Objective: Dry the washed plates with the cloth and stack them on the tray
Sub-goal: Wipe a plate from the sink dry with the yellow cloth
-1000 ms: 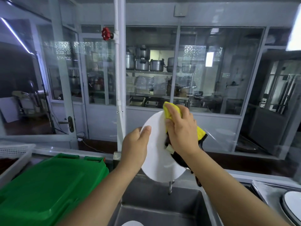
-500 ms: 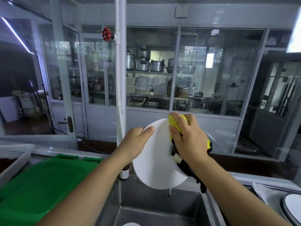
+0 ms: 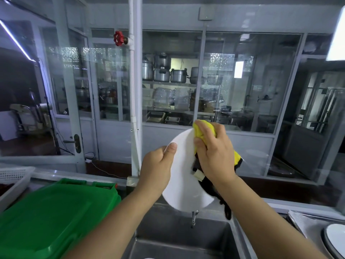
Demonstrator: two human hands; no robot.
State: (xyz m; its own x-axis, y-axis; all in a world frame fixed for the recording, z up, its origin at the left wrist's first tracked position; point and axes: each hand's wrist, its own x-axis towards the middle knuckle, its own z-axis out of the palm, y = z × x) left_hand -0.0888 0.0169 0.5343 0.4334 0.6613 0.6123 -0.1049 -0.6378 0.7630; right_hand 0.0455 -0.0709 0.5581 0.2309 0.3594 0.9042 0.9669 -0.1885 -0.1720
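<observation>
Change: cloth (image 3: 202, 130) has travelled from mid-plate to the upper rim; plate (image 3: 182, 176) has tilted slightly. Wiping appears underway; stacking not yet begun.
Plate: upright over the sink (image 3: 179, 238), left hand (image 3: 156, 169) gripping its left edge.
Cloth: bunched in the right hand (image 3: 212, 154), pressed against the plate's top right.

The plate (image 3: 183, 176) looks like smooth white ceramic with a matt, even face, and the cloth (image 3: 204, 132) against it is soft fuzzy fabric, yellow on one side and black on the other. The sink (image 3: 179, 238) under them is brushed steel with a dull shine. The green lid (image 3: 52, 214) beside it is glossy moulded plastic.
</observation>
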